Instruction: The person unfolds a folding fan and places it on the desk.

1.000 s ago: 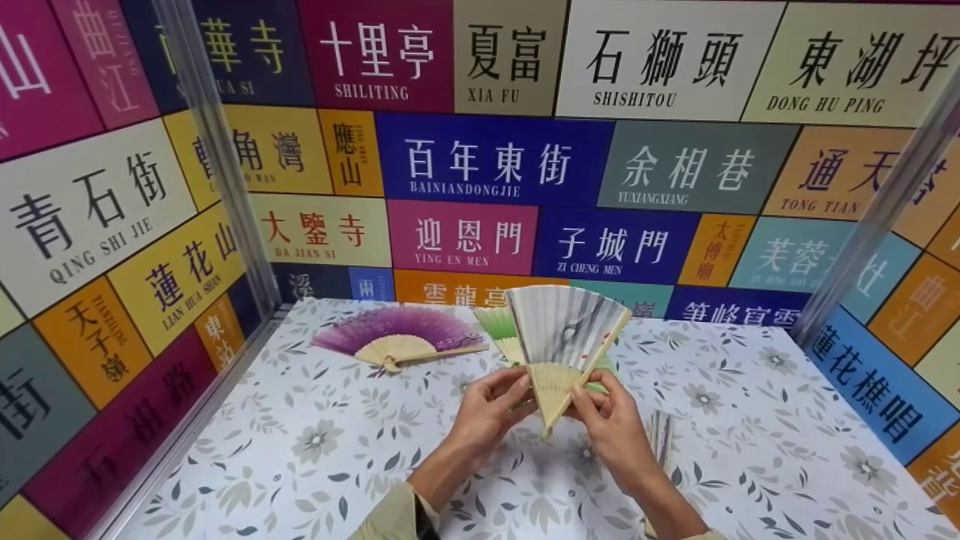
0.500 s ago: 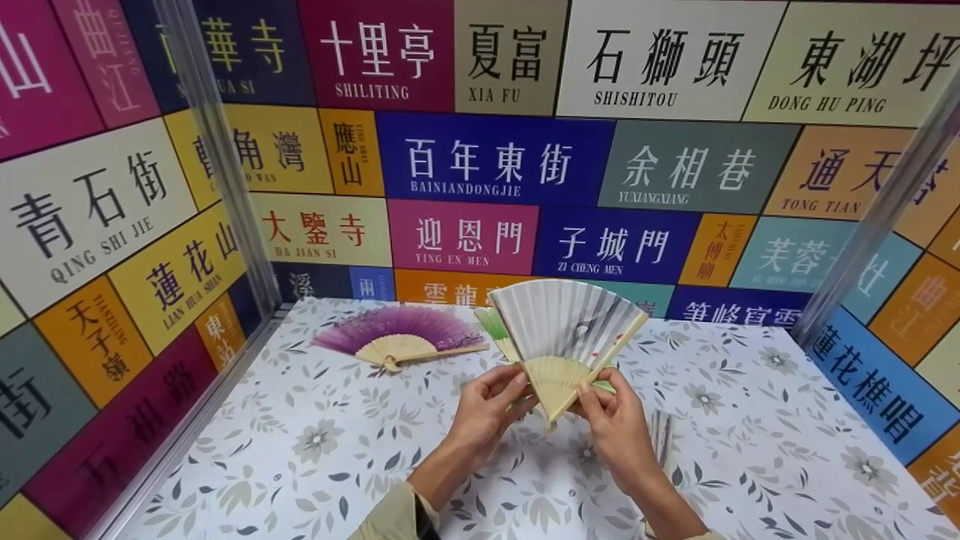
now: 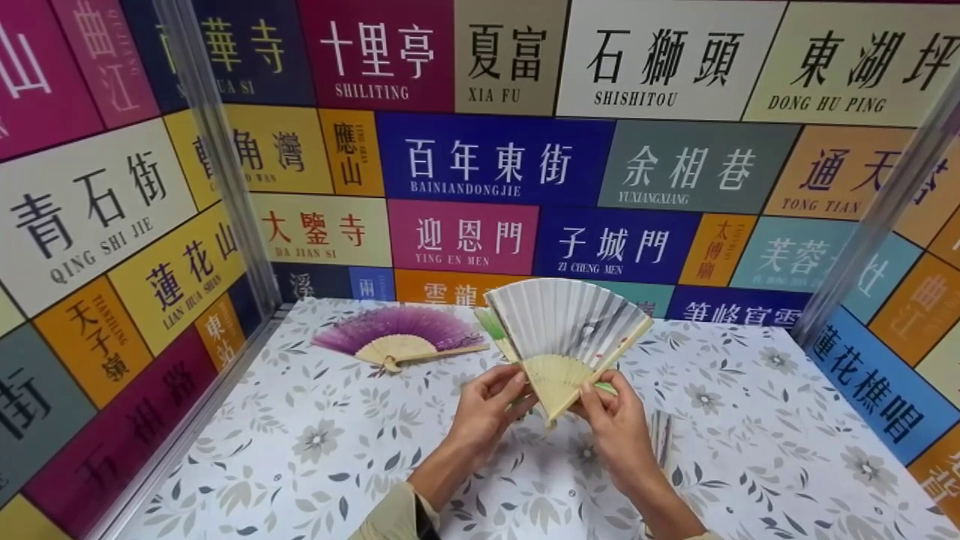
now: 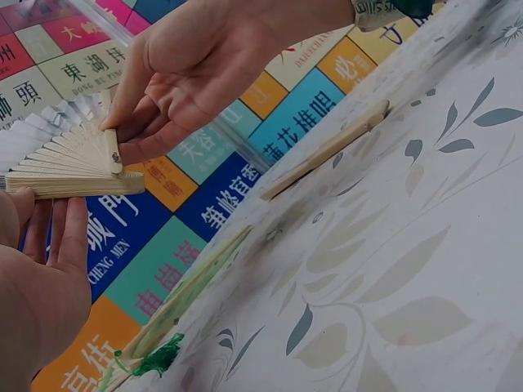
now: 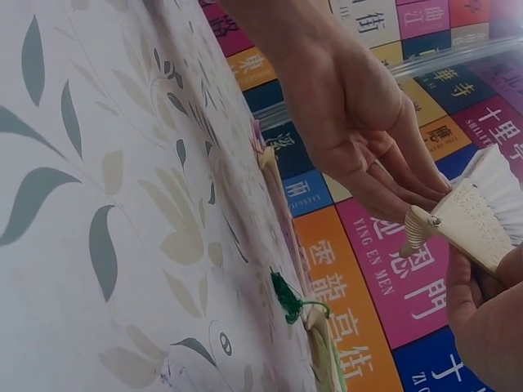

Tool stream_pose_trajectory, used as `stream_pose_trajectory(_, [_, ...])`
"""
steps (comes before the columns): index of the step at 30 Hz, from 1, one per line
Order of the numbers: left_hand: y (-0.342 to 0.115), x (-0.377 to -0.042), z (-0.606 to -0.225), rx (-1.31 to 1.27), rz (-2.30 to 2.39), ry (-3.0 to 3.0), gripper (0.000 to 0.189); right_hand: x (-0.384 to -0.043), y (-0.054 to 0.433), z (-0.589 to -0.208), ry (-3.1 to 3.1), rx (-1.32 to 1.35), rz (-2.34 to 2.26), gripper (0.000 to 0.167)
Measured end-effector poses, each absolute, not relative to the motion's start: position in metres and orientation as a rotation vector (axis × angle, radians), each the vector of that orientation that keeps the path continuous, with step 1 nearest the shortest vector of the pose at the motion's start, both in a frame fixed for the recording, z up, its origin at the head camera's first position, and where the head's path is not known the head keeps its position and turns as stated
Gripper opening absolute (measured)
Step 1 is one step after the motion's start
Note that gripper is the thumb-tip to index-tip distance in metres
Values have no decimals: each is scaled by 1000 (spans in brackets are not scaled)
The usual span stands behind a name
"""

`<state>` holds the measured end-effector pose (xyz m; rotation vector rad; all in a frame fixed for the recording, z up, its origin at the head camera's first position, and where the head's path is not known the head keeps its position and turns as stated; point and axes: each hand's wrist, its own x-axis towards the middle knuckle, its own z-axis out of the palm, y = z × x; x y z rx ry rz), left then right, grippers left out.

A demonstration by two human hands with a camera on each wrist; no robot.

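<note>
A white folding fan with grey painting, small red marks and pale bamboo ribs is held partly spread above the table, pivot end down. My left hand pinches its left edge, and my right hand pinches the right guard stick between thumb and fingers. In the left wrist view, its ribs spread between both hands. Behind it, mostly covered, lies a green folding fan; its dark green tassel shows in the right wrist view.
A purple folding fan lies spread at the back left of the floral-covered table. Near my right forearm lies a folded fan, partly hidden. Panels of coloured signs wall in the back and sides.
The white fan has spread wider, its painted leaf widening on both sides. My right hand has shifted slightly to the right with the guard stick; the left hand has barely moved.
</note>
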<state>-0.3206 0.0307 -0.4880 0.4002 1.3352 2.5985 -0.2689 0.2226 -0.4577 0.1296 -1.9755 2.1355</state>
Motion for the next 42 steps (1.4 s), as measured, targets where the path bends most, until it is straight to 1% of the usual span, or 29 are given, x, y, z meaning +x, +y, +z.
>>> stream_pose_trajectory(15, [31,-321,-488,387,2623,1284,28,-270,223,-458,-1942,94,2131,25])
stream_pose_trajectory(22, [31,-321,-489,410,2625,1278,31,-269,226,-455,-1977,47,2125,26])
stream_pose_trajectory(27, [31,-320,-488,392,2632,1278,29,-269,226,-454,-1968,33,2133,26])
stream_pose_trajectory(36, [32,-321,-488,364,2651,1285,27,-268,226,-455,-1852,85,2189,26])
stream_pose_trajectory(42, [31,-321,-488,355,2657,1281,26,-268,226,-455,-1823,64,2203,25])
